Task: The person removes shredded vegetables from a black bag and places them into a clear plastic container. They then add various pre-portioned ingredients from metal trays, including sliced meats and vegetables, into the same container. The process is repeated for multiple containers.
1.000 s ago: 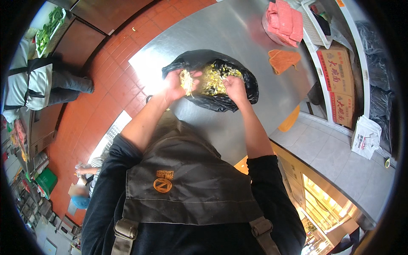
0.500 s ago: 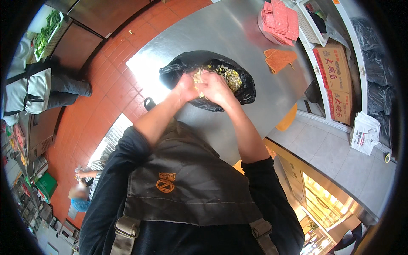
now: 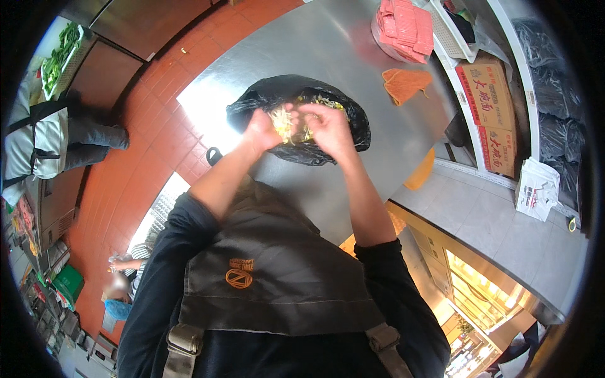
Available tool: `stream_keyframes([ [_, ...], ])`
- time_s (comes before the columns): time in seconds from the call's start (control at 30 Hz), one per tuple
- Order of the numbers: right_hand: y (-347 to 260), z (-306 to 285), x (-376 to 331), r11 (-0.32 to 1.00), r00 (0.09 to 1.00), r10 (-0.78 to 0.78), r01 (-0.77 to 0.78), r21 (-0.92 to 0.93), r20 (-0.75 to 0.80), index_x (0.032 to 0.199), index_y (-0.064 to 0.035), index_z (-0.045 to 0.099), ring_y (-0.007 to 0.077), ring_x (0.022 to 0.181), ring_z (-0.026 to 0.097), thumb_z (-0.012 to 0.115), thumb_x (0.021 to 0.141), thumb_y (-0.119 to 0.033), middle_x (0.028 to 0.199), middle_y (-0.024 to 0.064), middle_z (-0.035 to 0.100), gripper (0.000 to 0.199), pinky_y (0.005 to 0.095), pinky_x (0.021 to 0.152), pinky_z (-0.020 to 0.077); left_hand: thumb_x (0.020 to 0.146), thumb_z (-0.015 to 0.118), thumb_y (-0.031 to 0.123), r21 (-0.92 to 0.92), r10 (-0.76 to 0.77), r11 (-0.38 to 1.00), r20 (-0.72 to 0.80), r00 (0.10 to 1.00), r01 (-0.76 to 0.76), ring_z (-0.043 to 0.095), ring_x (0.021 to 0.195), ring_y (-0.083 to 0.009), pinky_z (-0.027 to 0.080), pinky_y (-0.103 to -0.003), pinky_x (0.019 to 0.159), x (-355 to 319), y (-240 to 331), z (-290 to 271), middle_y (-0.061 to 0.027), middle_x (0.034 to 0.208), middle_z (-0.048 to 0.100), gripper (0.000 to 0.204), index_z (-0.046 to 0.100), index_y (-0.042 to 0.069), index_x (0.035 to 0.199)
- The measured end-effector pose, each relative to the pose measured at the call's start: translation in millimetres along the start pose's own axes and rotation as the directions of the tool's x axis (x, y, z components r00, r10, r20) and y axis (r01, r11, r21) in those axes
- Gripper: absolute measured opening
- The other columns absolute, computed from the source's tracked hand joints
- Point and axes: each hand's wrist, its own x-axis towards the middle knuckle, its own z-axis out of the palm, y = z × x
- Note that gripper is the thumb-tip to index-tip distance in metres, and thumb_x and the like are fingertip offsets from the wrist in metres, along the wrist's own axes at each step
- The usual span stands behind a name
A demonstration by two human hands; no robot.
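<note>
A black plastic bag lies opened on the steel table, with bean sprouts inside it. Over its near left part, my left hand holds a small bunch of bean sprouts, the pale stems and yellow heads showing past the fingers. My right hand is just to the right, above the bag. Its thumb and fingers are bent but apart, pointing toward the bunch, and I see nothing held between them.
Stacked pink packets in a tub and an orange cloth lie at the table's far right. Beyond are cardboard boxes on a shelf. One person stands at the left; another in a blue cap is lower left.
My hands, together over the sprouts before, have drawn apart. The left has turned, showing the bunch in it; the right has pulled back to the right. The whole view has shifted slightly.
</note>
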Motion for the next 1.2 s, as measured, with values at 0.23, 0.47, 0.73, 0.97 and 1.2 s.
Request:
stream_keyframes([
  [0.23, 104.8, -47.0, 37.0, 0.691, 0.977, 0.164, -0.212, -0.691, -0.136, 0.111, -0.0071, 0.075, 0.0381, 0.1, 0.071, 0.072, 0.082, -0.013, 0.102, 0.0235, 0.073, 0.029, 0.0473, 0.091, 0.0545, 0.104, 0.043, 0.042, -0.03, 0.046, 0.998, -0.041, 0.998, -0.048, 0.063, 0.085, -0.0356, 0.055, -0.047, 0.074, -13.9, 29.8, -8.6, -0.0204, 0.098, 0.068, 0.046, 0.064, 0.002, 0.11],
  [0.47, 117.2, -30.4, 43.3, 0.698, 0.98, 0.103, -0.193, -0.689, -0.17, 0.112, -0.0134, 0.074, 0.0403, 0.101, 0.069, 0.068, 0.083, -0.012, 0.103, 0.0222, 0.072, 0.03, 0.0501, 0.091, 0.0553, 0.104, 0.046, 0.043, -0.034, 0.052, 0.998, -0.077, 0.996, -0.055, 0.063, 0.085, -0.0384, 0.055, -0.05, 0.075, -17.8, 30.2, -5.6, -0.0214, 0.104, 0.067, 0.045, 0.062, 0.003, 0.114],
  [0.73, 105.7, -42.2, 57.1, 0.981, 0.992, 0.069, -0.049, -0.188, 0.102, 0.111, -0.0053, 0.074, 0.03, 0.088, 0.071, 0.062, 0.079, 0.004, 0.096, 0.0194, 0.073, 0.035, 0.0383, 0.078, 0.0563, 0.107, 0.031, 0.035, 0.074, 0.09, 0.994, -0.148, 0.985, -0.079, 0.064, 0.084, -0.0339, 0.056, -0.045, 0.074, -24.1, 37.0, -3.7, -0.0223, 0.101, 0.066, 0.052, 0.059, -0.008, 0.115],
  [0.97, 115.4, -48.8, 53.0, 0.768, 0.989, 0.11, -0.149, -0.622, -0.101, 0.085, -0.0052, 0.075, 0.0434, 0.089, 0.069, 0.065, 0.08, -0.006, 0.09, 0.0246, 0.071, 0.011, 0.0494, 0.082, 0.0562, 0.107, 0.032, 0.039, 0.082, 0.119, 0.991, -0.165, 0.979, -0.107, 0.064, 0.084, -0.0335, 0.056, -0.045, 0.073, -28.6, 42.4, -2.3, -0.0217, 0.101, 0.066, 0.055, 0.058, -0.01, 0.114],
  [1.2, 86.7, -7.1, 34.4, 0.713, 0.997, 0.057, 0.0, -0.701, 0.058, 0.103, -0.0061, 0.076, 0.0379, 0.096, 0.071, 0.079, 0.078, -0.017, 0.096, 0.0221, 0.073, 0.027, 0.0472, 0.086, 0.0565, 0.108, 0.028, 0.039, 0.089, 0.103, 0.992, -0.134, 0.986, -0.092, 0.064, 0.084, -0.0333, 0.056, -0.044, 0.075, -28.3, 35.0, -5.5, -0.0215, 0.1, 0.066, 0.058, 0.058, -0.01, 0.115],
])
